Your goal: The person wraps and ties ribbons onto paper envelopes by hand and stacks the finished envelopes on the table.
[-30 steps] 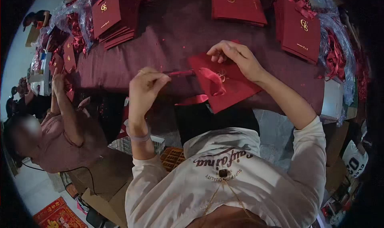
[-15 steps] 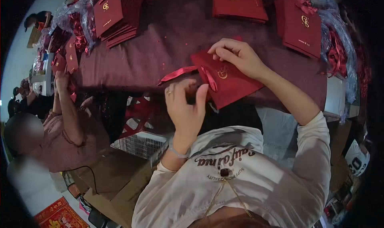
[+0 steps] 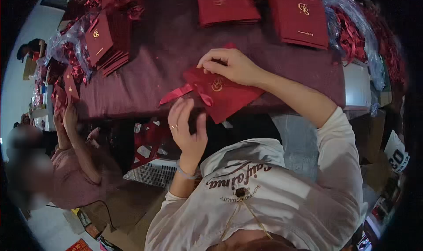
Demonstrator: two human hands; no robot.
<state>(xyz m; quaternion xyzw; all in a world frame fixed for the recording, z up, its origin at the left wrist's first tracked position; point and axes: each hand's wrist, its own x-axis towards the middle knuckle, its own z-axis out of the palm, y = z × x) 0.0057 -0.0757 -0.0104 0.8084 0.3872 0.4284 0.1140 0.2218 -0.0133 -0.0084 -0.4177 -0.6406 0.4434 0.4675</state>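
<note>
A flat red paper gift bag [image 3: 235, 96] with a gold monogram lies slanted at the table's near edge. A glossy red ribbon [image 3: 177, 93] is fixed to its left end, with one tail pointing left and a loop over the bag. My right hand [image 3: 231, 68] rests across the bag's far side, fingers curled and thumb tip at its upper left edge; the exact grip is partly hidden. Just below the ribbon, my left hand [image 3: 187, 130] is raised with thumb and fingers apart, holding nothing.
Stacks of similar red bags stand at the back left [image 3: 115, 52], back middle [image 3: 227, 6] and back right [image 3: 299, 19]. Clear plastic wrap [image 3: 372, 39] with red ribbons lies on the right. A co-worker's hands [image 3: 66, 116] hold red bags at the left. A white crate [image 3: 152, 171] sits below.
My view has shifted, so the table's contents appear farther left. My left hand has drawn slightly away from the ribbon. My right hand stays on the bag.
</note>
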